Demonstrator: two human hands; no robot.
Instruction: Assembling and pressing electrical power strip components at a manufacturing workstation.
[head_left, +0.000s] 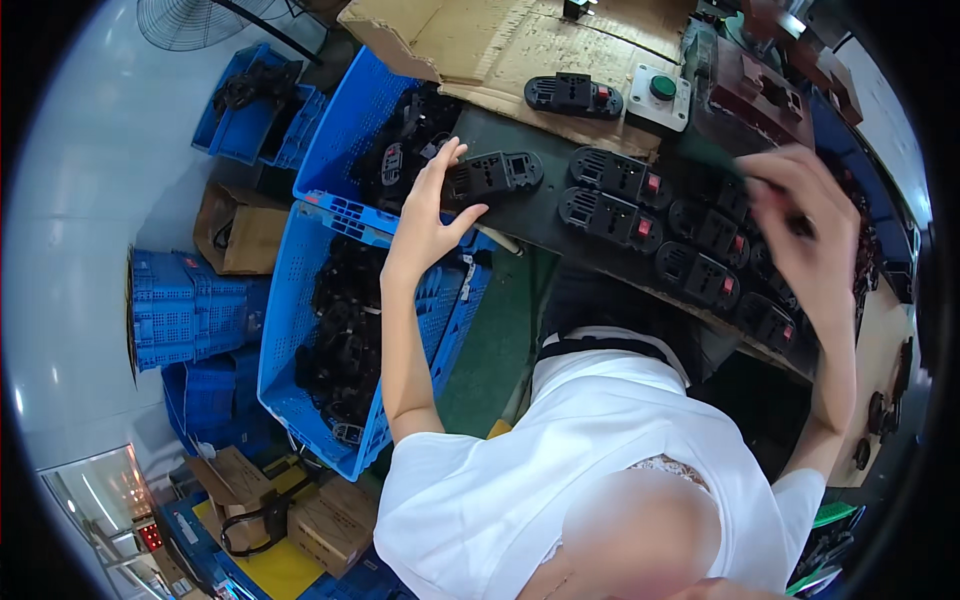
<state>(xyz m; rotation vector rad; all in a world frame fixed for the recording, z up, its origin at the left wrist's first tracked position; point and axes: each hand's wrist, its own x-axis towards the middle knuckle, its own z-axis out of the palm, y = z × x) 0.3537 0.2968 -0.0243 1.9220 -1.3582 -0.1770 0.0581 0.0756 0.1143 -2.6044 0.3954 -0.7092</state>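
Black power socket units with rounded ends lie on the dark workbench (pixel 557 222). My left hand (pixel 428 215) is at the left end of one unit (pixel 495 174), thumb and fingers spread on either side of it. Where the red switch sits on the others, this unit shows a square opening. My right hand (pixel 805 225) is raised over the right part of the bench, smeared by motion, so whether it holds anything cannot be made out. Below and left of it are several units with red switches, among them one socket unit (pixel 612 218).
Left of the bench stand blue crates (pixel 268 345) full of black parts. On cardboard (pixel 500 45) at the back lie another socket unit (pixel 573 96) and a green button box (pixel 660 97). A dark red fixture (pixel 760 95) stands at the far right.
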